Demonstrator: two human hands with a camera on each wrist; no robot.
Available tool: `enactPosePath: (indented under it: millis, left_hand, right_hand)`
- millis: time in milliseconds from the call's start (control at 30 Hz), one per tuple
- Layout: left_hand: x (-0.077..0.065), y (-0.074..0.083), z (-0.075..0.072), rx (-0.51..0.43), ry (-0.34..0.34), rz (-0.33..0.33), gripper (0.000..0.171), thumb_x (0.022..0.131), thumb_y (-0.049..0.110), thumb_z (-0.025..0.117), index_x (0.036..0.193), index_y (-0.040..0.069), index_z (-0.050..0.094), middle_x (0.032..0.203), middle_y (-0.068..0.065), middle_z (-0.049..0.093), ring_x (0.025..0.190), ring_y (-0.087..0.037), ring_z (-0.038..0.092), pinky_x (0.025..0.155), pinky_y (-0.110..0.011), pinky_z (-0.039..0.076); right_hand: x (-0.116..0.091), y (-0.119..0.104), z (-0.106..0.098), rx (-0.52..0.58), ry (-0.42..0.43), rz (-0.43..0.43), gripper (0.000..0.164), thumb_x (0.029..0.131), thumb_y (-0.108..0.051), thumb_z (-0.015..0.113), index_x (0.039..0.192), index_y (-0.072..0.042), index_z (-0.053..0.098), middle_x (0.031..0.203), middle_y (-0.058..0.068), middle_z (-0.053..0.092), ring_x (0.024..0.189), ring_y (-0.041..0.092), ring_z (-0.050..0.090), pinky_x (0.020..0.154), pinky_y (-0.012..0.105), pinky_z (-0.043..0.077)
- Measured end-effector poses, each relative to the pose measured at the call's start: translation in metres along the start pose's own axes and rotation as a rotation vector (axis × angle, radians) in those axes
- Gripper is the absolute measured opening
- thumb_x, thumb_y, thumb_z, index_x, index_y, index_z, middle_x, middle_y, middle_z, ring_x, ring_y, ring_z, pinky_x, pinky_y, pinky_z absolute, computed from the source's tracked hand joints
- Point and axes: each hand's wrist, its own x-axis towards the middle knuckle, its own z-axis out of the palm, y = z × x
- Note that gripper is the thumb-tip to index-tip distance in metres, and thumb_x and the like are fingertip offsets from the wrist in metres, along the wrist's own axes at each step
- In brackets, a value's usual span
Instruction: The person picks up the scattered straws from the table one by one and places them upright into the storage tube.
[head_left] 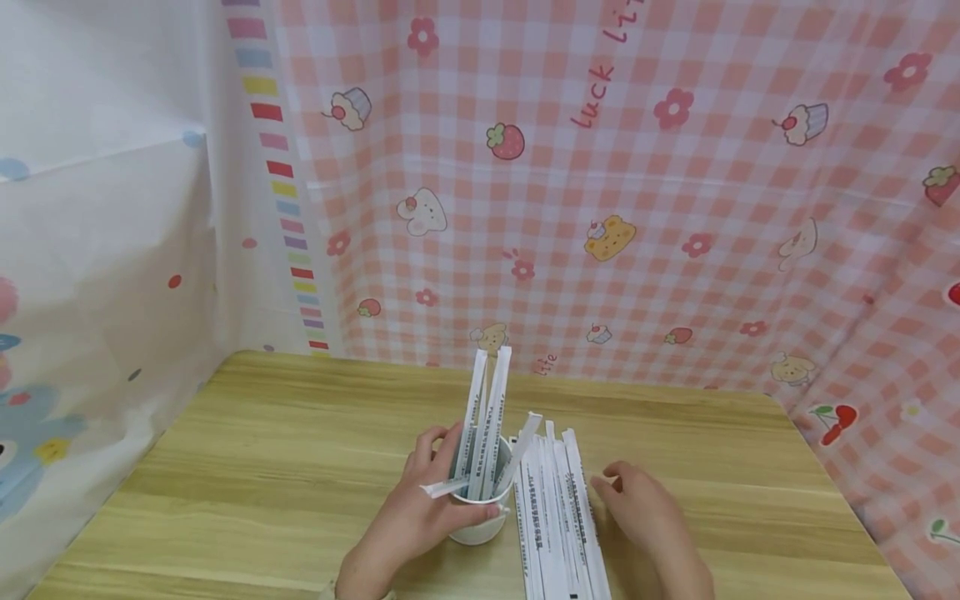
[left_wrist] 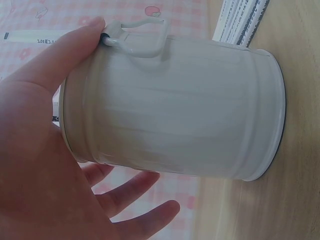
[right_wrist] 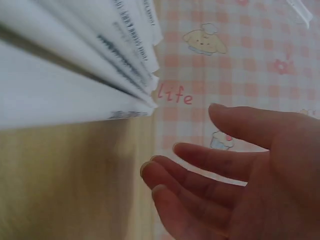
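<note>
My left hand (head_left: 420, 500) holds a white cup (head_left: 480, 532) near its rim, thumb on the near side and fingers round the far side. In the left wrist view, the cup (left_wrist: 175, 105) shows a small white wire handle (left_wrist: 145, 37) close to the thumb tip. Several long, thin sticks in printed white paper sleeves (head_left: 487, 433) stand in the cup, some leaning outward over the rim. More sleeved sticks (head_left: 555, 517) lie in a bundle to its right. Just right of that bundle is my right hand (head_left: 645, 508), fingers loosely bent with nothing in them.
The wood-patterned table (head_left: 300, 433) runs back to a pink checked cloth (head_left: 525, 208) hanging behind it. A white cloth with coloured prints (head_left: 112, 250) hangs along the left side, and more checked cloth hangs on the right.
</note>
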Motion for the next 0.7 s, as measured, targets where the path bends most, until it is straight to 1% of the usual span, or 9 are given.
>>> enactPosePath:
  millis: [133,200,300,433,533,700]
  left_hand:
    - [0.0,0.0,0.0,-0.003,-0.002,0.006,0.103,0.063,0.052,0.073,0.143,0.026,0.016,0.13,-0.009,0.028,0.108,-0.026,0.037,0.08,-0.041,0.042]
    - [0.001,0.0,0.001,-0.001,-0.002,0.006,0.102,0.063,0.053,0.073,0.143,0.025,0.016,0.13,-0.009,0.028,0.108,-0.026,0.037,0.08,-0.041,0.043]
    - [0.0,0.0,0.001,0.003,-0.002,0.003,0.102,0.063,0.053,0.072,0.143,0.025,0.016,0.13,-0.009,0.028,0.108,-0.025,0.037,0.081,-0.041,0.042]
    - [0.0,0.0,0.0,0.001,-0.001,-0.001,0.102,0.063,0.053,0.073,0.143,0.025,0.016,0.13,-0.009,0.028,0.108,-0.026,0.037,0.08,-0.041,0.042]
    - [0.0,0.0,0.0,0.0,-0.001,-0.004,0.103,0.062,0.053,0.073,0.143,0.025,0.016,0.13,-0.009,0.028,0.108,-0.026,0.037,0.081,-0.041,0.042]
    - [0.0,0.0,0.001,0.008,0.004,0.001,0.102,0.062,0.054,0.073,0.143,0.024,0.018,0.13,-0.01,0.028,0.109,-0.027,0.037,0.081,-0.042,0.042]
  right_hand:
    - [0.0,0.006,0.004,0.002,-0.032,0.029,0.039,0.087,-0.035,0.053,0.109,-0.003,0.058,0.097,0.008,0.062,0.09,0.027,0.056,0.077,0.047,0.04]
    - [0.0,0.008,0.006,0.005,-0.046,0.036,0.04,0.086,-0.036,0.053,0.108,-0.002,0.058,0.096,0.008,0.062,0.09,0.027,0.055,0.077,0.048,0.04]
    - [0.001,0.01,0.009,0.006,-0.053,0.053,0.039,0.085,-0.036,0.055,0.106,-0.003,0.059,0.087,0.004,0.061,0.084,0.024,0.055,0.075,0.045,0.041]
    - [0.003,0.011,0.014,-0.006,-0.058,0.063,0.03,0.084,-0.036,0.058,0.094,-0.007,0.062,0.074,-0.002,0.056,0.071,0.016,0.05,0.066,0.036,0.04]
    - [0.004,0.009,0.019,-0.01,-0.062,0.065,0.026,0.082,-0.036,0.06,0.084,-0.01,0.061,0.071,-0.003,0.054,0.065,0.015,0.047,0.06,0.032,0.037]
    - [0.005,0.005,0.024,-0.018,-0.079,0.08,0.02,0.079,-0.032,0.064,0.074,-0.013,0.059,0.065,-0.003,0.051,0.059,0.015,0.045,0.054,0.029,0.034]
